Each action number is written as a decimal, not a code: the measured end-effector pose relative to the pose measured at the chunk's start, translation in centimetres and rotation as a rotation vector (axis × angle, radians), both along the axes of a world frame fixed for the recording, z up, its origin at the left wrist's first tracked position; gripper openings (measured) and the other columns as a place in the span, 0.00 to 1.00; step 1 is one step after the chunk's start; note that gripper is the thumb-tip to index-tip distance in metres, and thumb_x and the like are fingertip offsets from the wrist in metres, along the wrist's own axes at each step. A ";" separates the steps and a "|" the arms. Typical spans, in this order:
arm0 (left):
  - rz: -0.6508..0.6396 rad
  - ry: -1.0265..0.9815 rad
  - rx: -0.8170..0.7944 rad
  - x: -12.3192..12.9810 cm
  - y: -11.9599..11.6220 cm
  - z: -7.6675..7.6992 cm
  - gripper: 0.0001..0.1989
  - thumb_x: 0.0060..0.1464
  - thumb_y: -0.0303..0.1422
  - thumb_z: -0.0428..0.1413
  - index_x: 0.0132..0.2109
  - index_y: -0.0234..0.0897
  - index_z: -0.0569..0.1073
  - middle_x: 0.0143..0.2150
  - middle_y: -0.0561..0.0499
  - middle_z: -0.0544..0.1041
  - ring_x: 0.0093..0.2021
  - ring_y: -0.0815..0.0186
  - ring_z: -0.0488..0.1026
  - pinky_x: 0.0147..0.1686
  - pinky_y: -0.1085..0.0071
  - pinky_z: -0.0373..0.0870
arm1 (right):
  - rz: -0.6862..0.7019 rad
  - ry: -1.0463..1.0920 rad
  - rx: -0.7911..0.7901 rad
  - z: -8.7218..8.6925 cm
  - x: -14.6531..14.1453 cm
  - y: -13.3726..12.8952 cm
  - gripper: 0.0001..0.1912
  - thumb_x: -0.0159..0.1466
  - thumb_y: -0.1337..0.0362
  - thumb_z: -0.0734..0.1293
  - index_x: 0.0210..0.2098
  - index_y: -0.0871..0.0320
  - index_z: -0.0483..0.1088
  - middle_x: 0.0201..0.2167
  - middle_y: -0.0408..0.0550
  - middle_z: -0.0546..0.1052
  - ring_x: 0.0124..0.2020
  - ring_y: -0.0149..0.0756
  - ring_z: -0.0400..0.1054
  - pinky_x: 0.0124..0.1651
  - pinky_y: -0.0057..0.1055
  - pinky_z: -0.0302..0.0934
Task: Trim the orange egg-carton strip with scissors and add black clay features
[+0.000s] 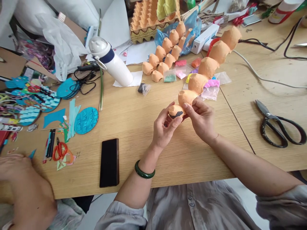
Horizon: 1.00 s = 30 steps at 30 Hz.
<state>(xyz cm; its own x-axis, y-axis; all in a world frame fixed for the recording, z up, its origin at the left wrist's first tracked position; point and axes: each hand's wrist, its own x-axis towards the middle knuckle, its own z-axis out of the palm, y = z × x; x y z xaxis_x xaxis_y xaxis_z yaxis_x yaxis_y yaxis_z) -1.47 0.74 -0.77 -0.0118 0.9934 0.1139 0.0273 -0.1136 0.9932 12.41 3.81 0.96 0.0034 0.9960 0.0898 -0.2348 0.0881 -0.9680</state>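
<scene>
An orange strip of egg-carton cups [208, 67] slants from the middle of the view up to the right, held above the table. Its nearest cup bears a dark, curved patch [176, 114]. My left hand [164, 126] wraps its fingers and thumb round that end cup. My right hand [201, 119] grips the strip at the cups just behind, thumb on top. Beyond the strip lie small bags of coloured clay, one pink [211, 89], one green [169, 76]. A small black lump in clear wrap [142, 88] sits left of them.
Another orange cup piece [165, 52] lies behind, near stacked egg trays [144, 19]. A white bottle [111, 62], phone [109, 163], red scissors [59, 150] and woven blue disc [86, 120] are left. Large black scissors [275, 123] lie right. Another person's arm [28, 188] rests lower left.
</scene>
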 end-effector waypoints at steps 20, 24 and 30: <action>-0.021 0.094 0.121 -2.1 0.9 0.4 0.24 0.54 0.45 0.69 0.55 0.44 0.83 0.38 0.50 0.83 0.33 0.69 0.73 0.32 0.74 0.70 | 0.177 0.221 -0.117 -0.7 0.7 1.1 0.18 0.56 0.49 0.79 0.30 0.55 0.74 0.24 0.39 0.77 0.20 0.26 0.69 0.21 0.25 0.69; 0.004 -0.018 0.082 -1.9 0.8 0.2 0.22 0.49 0.42 0.72 0.52 0.47 0.85 0.37 0.52 0.84 0.31 0.69 0.71 0.30 0.74 0.69 | 0.271 0.285 -0.168 -0.3 0.8 1.3 0.19 0.55 0.49 0.80 0.30 0.56 0.75 0.24 0.38 0.78 0.19 0.26 0.68 0.18 0.23 0.67; 0.011 -0.144 0.050 -1.6 0.7 0.4 0.19 0.43 0.38 0.75 0.45 0.47 0.87 0.29 0.55 0.80 0.25 0.73 0.64 0.25 0.75 0.63 | 0.361 0.347 -0.232 0.0 1.0 1.5 0.19 0.53 0.51 0.81 0.28 0.57 0.74 0.20 0.37 0.76 0.16 0.25 0.66 0.16 0.23 0.62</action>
<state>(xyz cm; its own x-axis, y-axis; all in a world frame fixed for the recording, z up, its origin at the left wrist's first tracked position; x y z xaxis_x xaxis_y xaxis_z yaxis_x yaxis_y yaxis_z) -3.09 1.47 -0.38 -0.0425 0.9863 0.1592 -0.1136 -0.1630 0.9801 13.39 5.30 0.95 -0.3519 0.9328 -0.0773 -0.5195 -0.2633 -0.8129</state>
